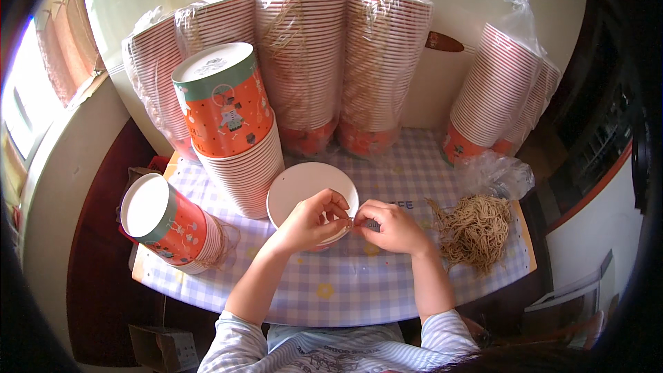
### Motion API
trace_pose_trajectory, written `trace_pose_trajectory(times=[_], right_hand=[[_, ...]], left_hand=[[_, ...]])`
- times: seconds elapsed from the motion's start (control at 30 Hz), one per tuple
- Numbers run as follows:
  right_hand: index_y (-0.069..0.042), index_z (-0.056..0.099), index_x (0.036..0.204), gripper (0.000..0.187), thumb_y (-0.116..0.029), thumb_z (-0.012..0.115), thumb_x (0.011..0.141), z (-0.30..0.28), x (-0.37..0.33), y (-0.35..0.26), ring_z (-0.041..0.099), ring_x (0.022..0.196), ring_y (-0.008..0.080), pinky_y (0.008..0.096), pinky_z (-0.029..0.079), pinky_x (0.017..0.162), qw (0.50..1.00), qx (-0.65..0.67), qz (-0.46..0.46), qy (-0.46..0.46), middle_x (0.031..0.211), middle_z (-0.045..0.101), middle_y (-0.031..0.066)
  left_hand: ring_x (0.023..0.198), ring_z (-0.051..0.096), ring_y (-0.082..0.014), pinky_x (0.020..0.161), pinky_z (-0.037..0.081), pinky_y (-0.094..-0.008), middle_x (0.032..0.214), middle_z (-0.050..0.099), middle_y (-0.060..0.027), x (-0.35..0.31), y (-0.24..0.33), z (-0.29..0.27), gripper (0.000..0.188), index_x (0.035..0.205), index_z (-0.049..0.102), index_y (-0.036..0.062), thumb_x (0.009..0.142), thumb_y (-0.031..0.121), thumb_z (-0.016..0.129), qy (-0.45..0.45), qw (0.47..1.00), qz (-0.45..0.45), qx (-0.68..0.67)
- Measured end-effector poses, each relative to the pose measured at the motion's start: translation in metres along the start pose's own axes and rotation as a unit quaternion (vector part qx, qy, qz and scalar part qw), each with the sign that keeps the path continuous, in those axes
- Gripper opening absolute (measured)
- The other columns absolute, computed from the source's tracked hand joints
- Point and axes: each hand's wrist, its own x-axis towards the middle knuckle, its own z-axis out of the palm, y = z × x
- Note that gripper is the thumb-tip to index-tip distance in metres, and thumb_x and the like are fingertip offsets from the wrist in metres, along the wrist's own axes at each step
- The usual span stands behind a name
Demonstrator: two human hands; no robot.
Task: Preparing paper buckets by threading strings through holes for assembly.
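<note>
My left hand and my right hand meet over the near right edge of a paper bucket with a white round top. The fingertips of both hands are pinched close together at its rim. Whatever they hold there is too small to make out. To the right of my right hand lies a tangled heap of tan strings. On the left stands a tall stack of paper buckets, with an orange and green printed bucket upside down on top.
A shorter bucket stack with loose string around it leans at the table's left edge. Several tall bagged bucket stacks line the back, with more bagged stacks at the back right. Crumpled clear plastic lies beyond the strings on the checked tablecloth.
</note>
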Motion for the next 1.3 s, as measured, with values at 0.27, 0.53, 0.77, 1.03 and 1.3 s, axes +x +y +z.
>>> trace_pose_trajectory(times=[0.27,0.53,0.77,1.03,1.3], right_hand=[[-0.003,0.048,0.087,0.009,-0.004,0.055,0.081,0.005,-0.003,0.009,0.054,0.07,0.0084,0.0242,0.046,0.064,0.959,0.269,0.084,-0.012,0.077,0.055,0.002],[-0.003,0.048,0.093,0.014,0.001,0.055,0.081,0.002,-0.003,0.01,0.049,0.068,0.0036,0.0185,0.042,0.061,0.937,0.345,0.045,-0.019,0.079,0.053,-0.0025],[-0.003,0.062,0.089,0.014,-0.007,0.067,0.076,0.001,0.003,0.002,0.055,0.067,0.0095,0.0234,0.044,0.057,0.985,0.163,-0.013,0.048,0.076,0.059,0.0022],[0.0,0.063,0.08,0.007,-0.003,0.067,0.076,0.003,0.003,0.005,0.055,0.066,0.007,0.0213,0.045,0.057,0.99,0.118,-0.017,0.079,0.074,0.059,0.0027],[0.0,0.063,0.081,0.006,-0.005,0.064,0.079,0.003,0.002,0.006,0.056,0.067,0.0062,0.0205,0.045,0.058,0.982,0.163,0.034,0.087,0.075,0.06,0.0016]], left_hand=[[0.068,0.057,-0.0062,0.055,0.04,-0.0206,0.077,0.064,-0.002,0.0,-0.001,0.0,0.021,0.092,0.052,0.0032,0.074,0.006,0.063,-0.003,1.0,0.008,-0.004],[0.067,0.056,-0.0057,0.053,0.041,-0.02,0.078,0.064,-0.0023,0.0,0.001,0.001,0.022,0.092,0.05,0.0037,0.074,0.006,0.062,-0.021,1.0,-0.002,-0.012],[0.067,0.056,-0.0058,0.051,0.04,-0.0197,0.078,0.062,-0.002,0.0,-0.004,0.003,0.022,0.093,0.049,0.0036,0.076,0.007,0.062,-0.024,0.999,-0.009,-0.036],[0.066,0.056,-0.007,0.051,0.041,-0.0218,0.078,0.061,-0.0032,0.0,0.003,0.003,0.02,0.092,0.053,0.0032,0.076,0.01,0.063,-0.017,1.0,-0.006,-0.013],[0.064,0.054,-0.017,0.057,0.045,-0.0286,0.08,0.062,-0.0065,-0.001,0.003,0.005,0.015,0.082,0.062,0.0044,0.072,0.014,0.065,-0.039,0.983,0.036,0.174]])
